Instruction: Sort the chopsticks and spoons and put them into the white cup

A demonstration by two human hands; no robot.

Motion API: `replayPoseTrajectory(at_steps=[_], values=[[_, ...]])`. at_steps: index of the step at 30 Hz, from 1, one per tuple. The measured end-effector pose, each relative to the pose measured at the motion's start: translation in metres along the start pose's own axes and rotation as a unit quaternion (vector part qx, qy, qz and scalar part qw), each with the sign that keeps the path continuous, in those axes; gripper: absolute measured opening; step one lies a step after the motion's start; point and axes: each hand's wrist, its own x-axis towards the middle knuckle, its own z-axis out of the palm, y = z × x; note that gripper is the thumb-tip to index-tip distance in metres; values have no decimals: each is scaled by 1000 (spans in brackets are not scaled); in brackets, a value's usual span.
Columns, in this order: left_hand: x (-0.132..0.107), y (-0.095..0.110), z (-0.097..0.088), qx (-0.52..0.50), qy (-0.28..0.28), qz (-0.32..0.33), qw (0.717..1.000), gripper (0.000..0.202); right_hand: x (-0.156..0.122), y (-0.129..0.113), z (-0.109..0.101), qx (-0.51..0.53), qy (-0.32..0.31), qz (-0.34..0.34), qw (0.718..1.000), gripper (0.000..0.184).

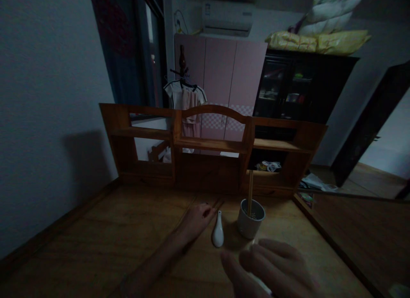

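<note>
My left hand (199,217) rests on the wooden tabletop with its fingers curled in; nothing shows in it. Just right of it lies a white spoon (218,235), bowl toward me and handle pointing away. A light grey utensil holder (250,223) with holes in its bottom stands further right, and a pair of chopsticks (250,191) leans upright in it. Nearest the camera, my right hand (272,266) is raised in front of the holder, its fingers closed around a slim white thing (261,284). My fingers hide most of that thing, so its kind is unclear.
A wooden shelf unit (211,145) runs along the table's back edge. The wall (57,118) borders the table on the left. On the right a raised wooden rim (333,234) edges the tabletop (128,221). Beyond stand a pink wardrobe (221,71) and a dark cabinet (323,84).
</note>
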Motion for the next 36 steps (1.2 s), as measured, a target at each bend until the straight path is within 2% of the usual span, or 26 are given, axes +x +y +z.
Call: replayPoseTrajectory(at_steps=[2, 3, 5, 7, 10, 14, 20, 25, 30, 36], values=[[4, -12, -12, 34, 9, 0, 999, 32, 17, 18, 39, -4, -53, -69, 996, 19], [4, -19, -16, 48, 13, -5, 999, 30, 21, 27, 63, -8, -62, -65, 996, 19], [3, -33, -18, 68, 20, -17, 997, 29, 20, 46, 109, 6, -70, -5, 998, 15], [0, -44, -16, 72, 20, -19, 997, 26, 12, 60, 145, 44, -79, 38, 995, 14], [-5, -51, -8, 82, -5, 13, 996, 18, -2, 70, 171, 92, -90, 83, 988, 14], [-10, -50, -4, 110, -31, 51, 992, 14, -14, 70, 183, 133, -98, 123, 979, 17], [-16, -51, -9, 143, -24, 16, 989, 12, -23, 73, 197, 135, -101, 155, 973, 32], [-18, -51, -9, 153, -41, 31, 987, 11, -15, 76, 188, 124, -65, 173, 975, 31], [-18, -51, -6, 161, -54, 27, 985, 21, -13, 83, 181, 149, -58, 203, 966, 13], [-22, -50, -4, 166, -65, 15, 984, 18, -19, 88, 190, 186, -45, 195, 962, 30]])
